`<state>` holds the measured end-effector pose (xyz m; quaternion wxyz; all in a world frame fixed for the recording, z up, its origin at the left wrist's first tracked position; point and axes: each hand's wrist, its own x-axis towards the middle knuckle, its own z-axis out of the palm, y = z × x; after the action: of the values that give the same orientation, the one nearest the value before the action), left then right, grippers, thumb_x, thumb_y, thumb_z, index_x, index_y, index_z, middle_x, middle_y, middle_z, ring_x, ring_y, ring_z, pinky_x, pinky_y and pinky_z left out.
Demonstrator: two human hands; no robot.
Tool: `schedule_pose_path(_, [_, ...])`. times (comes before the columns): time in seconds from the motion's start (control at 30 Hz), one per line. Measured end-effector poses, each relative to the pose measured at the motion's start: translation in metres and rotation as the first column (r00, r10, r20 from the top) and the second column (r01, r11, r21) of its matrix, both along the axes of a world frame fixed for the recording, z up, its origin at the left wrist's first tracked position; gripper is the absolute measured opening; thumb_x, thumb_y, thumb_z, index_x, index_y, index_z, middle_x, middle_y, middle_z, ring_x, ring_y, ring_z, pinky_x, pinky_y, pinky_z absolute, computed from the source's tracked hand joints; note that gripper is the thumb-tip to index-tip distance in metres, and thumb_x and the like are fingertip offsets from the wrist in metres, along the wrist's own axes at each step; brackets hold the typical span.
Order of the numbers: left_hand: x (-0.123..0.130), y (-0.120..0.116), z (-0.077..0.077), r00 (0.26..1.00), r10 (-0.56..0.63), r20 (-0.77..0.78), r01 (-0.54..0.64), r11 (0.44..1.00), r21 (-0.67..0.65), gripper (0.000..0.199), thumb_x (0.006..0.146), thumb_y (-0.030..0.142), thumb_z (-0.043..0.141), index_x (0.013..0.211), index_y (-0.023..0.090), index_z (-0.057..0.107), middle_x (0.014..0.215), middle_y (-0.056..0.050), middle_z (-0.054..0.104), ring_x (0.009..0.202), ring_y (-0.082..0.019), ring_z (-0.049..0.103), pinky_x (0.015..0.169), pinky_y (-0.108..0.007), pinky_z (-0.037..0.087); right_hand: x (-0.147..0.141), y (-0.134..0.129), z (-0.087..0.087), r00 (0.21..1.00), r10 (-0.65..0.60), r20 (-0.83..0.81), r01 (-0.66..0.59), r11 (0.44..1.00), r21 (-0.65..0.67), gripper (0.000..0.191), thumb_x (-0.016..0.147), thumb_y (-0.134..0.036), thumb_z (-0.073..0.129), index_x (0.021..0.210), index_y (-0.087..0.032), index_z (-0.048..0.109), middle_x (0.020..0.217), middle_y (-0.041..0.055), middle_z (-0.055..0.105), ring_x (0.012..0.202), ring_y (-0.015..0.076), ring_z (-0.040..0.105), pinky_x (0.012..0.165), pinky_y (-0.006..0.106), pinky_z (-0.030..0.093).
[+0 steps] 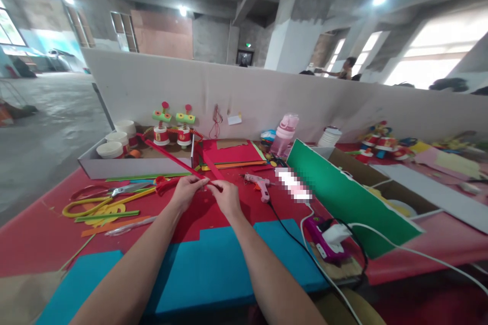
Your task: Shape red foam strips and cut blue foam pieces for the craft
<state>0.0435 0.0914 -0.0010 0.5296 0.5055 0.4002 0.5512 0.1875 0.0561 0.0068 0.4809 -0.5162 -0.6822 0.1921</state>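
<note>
Both hands on the red strip (pixel 173 158): left hand (pixel 186 194) has its grip pinching it near the close end, right hand (pixel 227 199) is pinching right beside, fingertips nearly touching. Strip is up over the middle of the red tabletop (pixel 36 221), far end slanting left across the white box (pixel 133 168)

Containers:
- white box, left rear: three pale cups (pixel 110 150) with red bands at its left end, two figures (pixel 161 135) on red-and-white cup bases to the right, small orange piece (pixel 134 153) between
- green-sided box (pixel 339 198), right: brown inside, divided; yellow pieces and a pale round item (pixel 400 207) in the near compartment, partly hidden by the green wall
- pink bottle (pixel 284 134), upright at the back, left of the green side; can't tell what's in it
- white cup stack (pixel 330 137) behind the green side

Loose: glue gun (pixel 260 184) right of the right hand, yellow-handled scissors (pixel 89 207) left, purple power strip (pixel 328 244) with a white plug near right
</note>
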Motion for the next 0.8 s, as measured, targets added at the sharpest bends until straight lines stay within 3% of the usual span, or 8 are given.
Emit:
schedule_pose_path(0.13, [-0.0035,0.0011,0.0024,0.998,0.006,0.055,-0.005,1.000,-0.025,0.033,0.056,0.041,0.082,0.054,0.013,0.064,0.049,-0.001,0.058,0.049,-0.009,0.049,0.052,-0.022,0.038,-0.0020,-0.0040,-0.0013,0.999,-0.048,-0.009,0.049,0.995,0.084,0.022,0.081,-0.029,0.067,0.101,-0.022,0.072,0.102,0.0063,0.073,0.096,0.0206,0.067,0.088,0.029,0.048])
schedule_pose_path(0.57, [-0.0032,0.0026,0.0000,0.996,-0.022,0.086,0.023,1.000,-0.007,0.030,0.059,0.038,0.081,0.057,0.013,0.065,0.051,0.000,0.059,0.050,-0.008,0.050,0.054,-0.022,0.039,-0.0022,-0.0068,-0.0033,0.997,-0.076,-0.035,0.079,0.991,0.109,0.015,0.086,-0.026,0.062,0.091,-0.022,0.075,0.089,0.0053,0.073,0.081,0.0178,0.066,0.078,0.025,0.048])
schedule_pose_path(0.8, [-0.0022,0.0009,0.0025,0.999,0.023,0.025,-0.023,1.000,0.011,0.031,0.057,0.039,0.081,0.054,0.014,0.064,0.050,-0.001,0.059,0.051,-0.010,0.051,0.055,-0.024,0.040,-0.0026,-0.0051,-0.0010,0.995,-0.081,-0.052,0.084,0.995,0.060,0.017,0.086,-0.028,0.059,0.085,-0.022,0.075,0.085,0.0046,0.074,0.078,0.0177,0.066,0.075,0.025,0.048])
